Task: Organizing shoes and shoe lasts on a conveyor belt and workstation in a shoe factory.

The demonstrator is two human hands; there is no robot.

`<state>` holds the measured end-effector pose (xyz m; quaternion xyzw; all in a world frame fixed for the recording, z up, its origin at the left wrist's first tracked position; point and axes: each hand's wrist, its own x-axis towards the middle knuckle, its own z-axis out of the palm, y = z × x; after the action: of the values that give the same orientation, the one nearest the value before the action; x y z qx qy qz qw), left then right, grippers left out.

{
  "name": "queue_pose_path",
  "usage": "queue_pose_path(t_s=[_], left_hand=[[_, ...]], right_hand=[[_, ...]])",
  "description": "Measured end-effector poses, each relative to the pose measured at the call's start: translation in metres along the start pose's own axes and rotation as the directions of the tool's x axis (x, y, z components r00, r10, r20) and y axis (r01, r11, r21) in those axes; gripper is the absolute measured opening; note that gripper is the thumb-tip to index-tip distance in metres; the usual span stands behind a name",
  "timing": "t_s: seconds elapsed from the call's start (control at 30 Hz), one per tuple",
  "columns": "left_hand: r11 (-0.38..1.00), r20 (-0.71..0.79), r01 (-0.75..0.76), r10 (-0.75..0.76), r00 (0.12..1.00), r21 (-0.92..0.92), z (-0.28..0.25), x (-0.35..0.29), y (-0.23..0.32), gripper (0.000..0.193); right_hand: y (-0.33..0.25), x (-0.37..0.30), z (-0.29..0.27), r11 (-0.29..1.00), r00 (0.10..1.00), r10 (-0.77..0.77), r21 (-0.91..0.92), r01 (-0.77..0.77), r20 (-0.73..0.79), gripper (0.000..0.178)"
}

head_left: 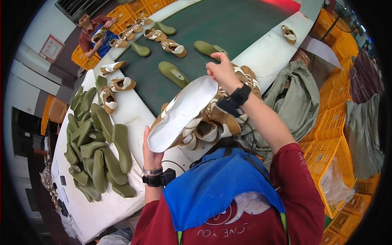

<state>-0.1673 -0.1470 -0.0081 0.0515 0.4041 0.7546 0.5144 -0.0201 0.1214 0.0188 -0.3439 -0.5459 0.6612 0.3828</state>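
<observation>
My left hand (152, 158) grips the heel end of a brown-and-white shoe, its pale sole-shaped underside (181, 108) turned up toward me. At the toe end is my right hand (227, 74), fingers curled and thumb bent in close to the tip; what they pinch, if anything, I cannot make out. Beneath and beside the held shoe, several brown-and-white shoes (206, 130) crowd together on the near white ledge. Just past the toe, a green shoe last (173, 74) lies on the dark green belt (143, 83), and another last (205, 47) is partly behind my right hand.
Green shoe lasts (98, 169) are heaped on the white table (108, 216) at left. More shoes (173, 47) sit on the belt and its white edges. Across the line, another person (93, 33) holds a shoe. Yellow crates (326, 163) and a grey-green cloth (292, 100) are at right.
</observation>
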Motion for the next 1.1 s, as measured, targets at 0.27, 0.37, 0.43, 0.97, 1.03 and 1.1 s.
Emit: queue_pose_path(t_s=[0.27,0.37,0.43,0.97,1.03,1.1], left_hand=[[0.964,0.108,0.077,-0.050,0.993,-0.253,-0.019,-0.004,0.003,0.047],[0.939,0.214,0.161,-0.098,0.972,-0.303,-0.023,0.000,0.003,0.046],[0.938,0.126,0.142,-0.107,0.986,-0.317,-0.018,0.005,-0.002,0.042],[0.827,-0.006,-0.235,0.277,0.961,0.511,-0.032,0.016,0.039,0.041],[0.811,-0.005,-0.211,0.255,0.967,0.546,-0.038,0.016,0.045,0.038],[0.789,0.006,-0.238,0.285,0.959,0.566,-0.036,0.013,0.045,0.036]], right_hand=[[0.004,-0.028,-0.012,0.980,0.844,0.196,-0.065,-0.189,0.500,0.031],[0.007,-0.035,-0.012,0.956,0.865,0.203,0.096,-0.276,0.460,0.029],[0.011,-0.039,-0.010,0.855,0.868,0.218,0.343,-0.390,0.446,0.027],[0.050,-0.058,-0.062,0.967,0.928,0.251,-0.026,-0.254,0.276,0.023],[0.046,-0.062,-0.062,0.969,0.926,0.242,-0.027,-0.245,0.290,0.022],[0.040,-0.065,-0.062,0.969,0.930,0.247,-0.056,-0.241,0.274,0.021]])
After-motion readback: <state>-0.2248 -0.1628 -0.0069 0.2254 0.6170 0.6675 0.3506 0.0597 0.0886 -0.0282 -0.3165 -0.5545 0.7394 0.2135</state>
